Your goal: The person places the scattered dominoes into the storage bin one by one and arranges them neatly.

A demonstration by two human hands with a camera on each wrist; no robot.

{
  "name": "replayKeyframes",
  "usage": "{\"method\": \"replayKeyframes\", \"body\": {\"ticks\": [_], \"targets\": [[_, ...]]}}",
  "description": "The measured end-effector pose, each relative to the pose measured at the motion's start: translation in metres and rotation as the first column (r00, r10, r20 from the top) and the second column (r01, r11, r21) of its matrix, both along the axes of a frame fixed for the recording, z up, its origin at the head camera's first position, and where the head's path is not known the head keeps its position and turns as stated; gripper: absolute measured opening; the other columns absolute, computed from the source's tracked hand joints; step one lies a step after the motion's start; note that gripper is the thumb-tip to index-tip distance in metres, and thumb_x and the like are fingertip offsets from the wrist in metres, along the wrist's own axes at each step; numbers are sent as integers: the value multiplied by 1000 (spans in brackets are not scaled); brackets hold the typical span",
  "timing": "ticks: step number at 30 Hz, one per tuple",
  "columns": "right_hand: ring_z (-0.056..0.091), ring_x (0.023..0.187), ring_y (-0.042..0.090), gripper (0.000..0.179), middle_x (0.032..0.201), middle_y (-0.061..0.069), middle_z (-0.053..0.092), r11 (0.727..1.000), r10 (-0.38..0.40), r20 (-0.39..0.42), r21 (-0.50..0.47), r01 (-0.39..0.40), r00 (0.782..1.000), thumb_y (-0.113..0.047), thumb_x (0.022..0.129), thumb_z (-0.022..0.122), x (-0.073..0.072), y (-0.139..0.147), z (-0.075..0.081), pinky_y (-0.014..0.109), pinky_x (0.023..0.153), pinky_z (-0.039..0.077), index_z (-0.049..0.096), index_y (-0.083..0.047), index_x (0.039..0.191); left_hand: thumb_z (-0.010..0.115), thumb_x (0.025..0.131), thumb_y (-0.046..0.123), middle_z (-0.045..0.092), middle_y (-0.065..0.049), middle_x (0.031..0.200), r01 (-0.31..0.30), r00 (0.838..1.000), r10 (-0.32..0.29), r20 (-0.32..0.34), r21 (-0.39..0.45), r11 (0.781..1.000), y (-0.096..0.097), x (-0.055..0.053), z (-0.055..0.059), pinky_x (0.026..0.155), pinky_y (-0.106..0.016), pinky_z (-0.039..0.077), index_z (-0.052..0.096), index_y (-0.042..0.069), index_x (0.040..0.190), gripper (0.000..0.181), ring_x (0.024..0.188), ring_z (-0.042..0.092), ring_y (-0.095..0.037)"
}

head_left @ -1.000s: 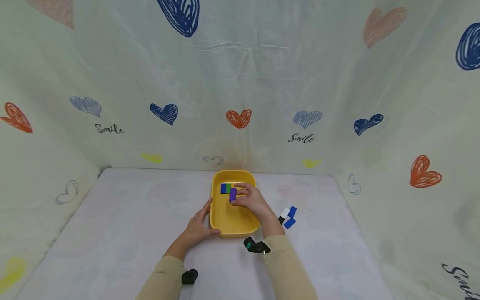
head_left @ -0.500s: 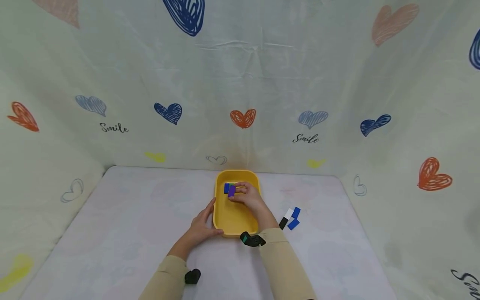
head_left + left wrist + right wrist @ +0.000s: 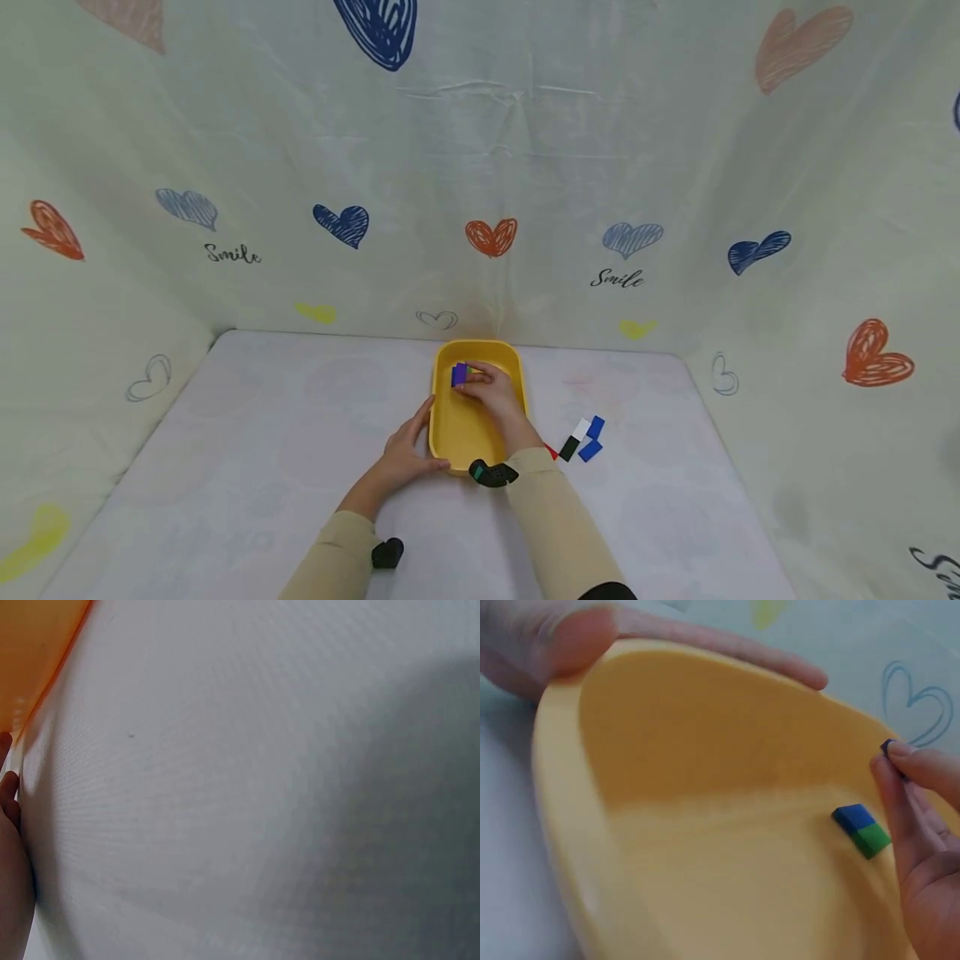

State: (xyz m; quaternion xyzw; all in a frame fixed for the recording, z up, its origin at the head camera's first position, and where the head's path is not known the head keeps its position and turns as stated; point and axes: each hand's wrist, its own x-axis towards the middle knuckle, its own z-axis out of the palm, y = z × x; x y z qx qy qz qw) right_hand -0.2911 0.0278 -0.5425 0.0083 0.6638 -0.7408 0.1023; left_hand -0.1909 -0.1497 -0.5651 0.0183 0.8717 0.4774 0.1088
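A yellow tray stands on the white-covered table. My left hand rests against its left side, fingers spread along the rim and thumb at the near left corner. In the left wrist view only part of that hand shows, at the edge. My right hand reaches into the far half of the tray and pinches a small purple block between thumb and fingers. In the right wrist view, a blue block and a green block lie side by side on the tray floor, below the pinched block.
Right of the tray lie loose blocks: a white one, a black one, two blue ones and a red one partly hidden by the right forearm. A curtain printed with hearts hangs behind the table.
My right hand has moved the purple block slightly left and farther back, over the blue and green blocks. The red block has come into sight beside the forearm. The left hand stays at the tray.
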Motion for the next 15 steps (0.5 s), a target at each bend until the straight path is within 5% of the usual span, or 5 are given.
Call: {"method": "replayKeyframes", "body": {"ticks": [8,15], "targets": [[62,72,11,47,95,16,64,992,-32,-69,118,40,997,7,82,73,-4,-2,-6,24,72,56,61,4,128,86,70,45,34,-11,155,10,1000,-10,-5,1,1000,0,-1,0,107,-69,16,16,33,157,113,142,21,-42],[57,70,13,44,86,4,64,974,4,-14,225,-1,1000,-1,82,76,-2,-4,-11,22,66,52,66,-4,125,86,71,43,35,-13,154,15,1000,-15,-13,-2,1000,-1,-1,0,106,-70,18,16,30,157,112,140,23,-43]]}}
